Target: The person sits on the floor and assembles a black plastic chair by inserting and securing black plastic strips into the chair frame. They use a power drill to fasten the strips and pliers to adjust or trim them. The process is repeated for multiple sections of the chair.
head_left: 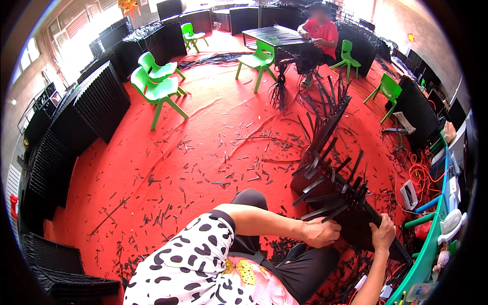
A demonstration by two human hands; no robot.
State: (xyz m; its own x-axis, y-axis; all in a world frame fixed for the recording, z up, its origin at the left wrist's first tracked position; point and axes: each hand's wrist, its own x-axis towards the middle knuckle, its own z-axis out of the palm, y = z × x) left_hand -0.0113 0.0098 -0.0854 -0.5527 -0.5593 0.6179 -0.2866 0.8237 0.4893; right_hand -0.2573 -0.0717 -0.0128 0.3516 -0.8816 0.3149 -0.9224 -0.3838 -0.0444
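A black woven piece (356, 223) of flat plastic strips leans in front of me on the right, with many loose strip ends sticking up from its edge. My left hand (322, 233) is closed at its near side, fingers pinched around a black strip (329, 209); the fingertips are partly hidden. Gripping the rim of the piece, my right hand (383, 233) has the thumb on one face and the fingers over the edge. The lower part of the woven piece stands by my bent knee on the red floor (203, 152).
Short black strip offcuts litter the floor. Green chairs (160, 89) stand around, and stacked black panels (76, 114) line the left. A co-worker (325, 38) in red sits at a black woven frame (279, 36). A green-edged table (432, 244) with a hairbrush (450, 223) is close on my right.
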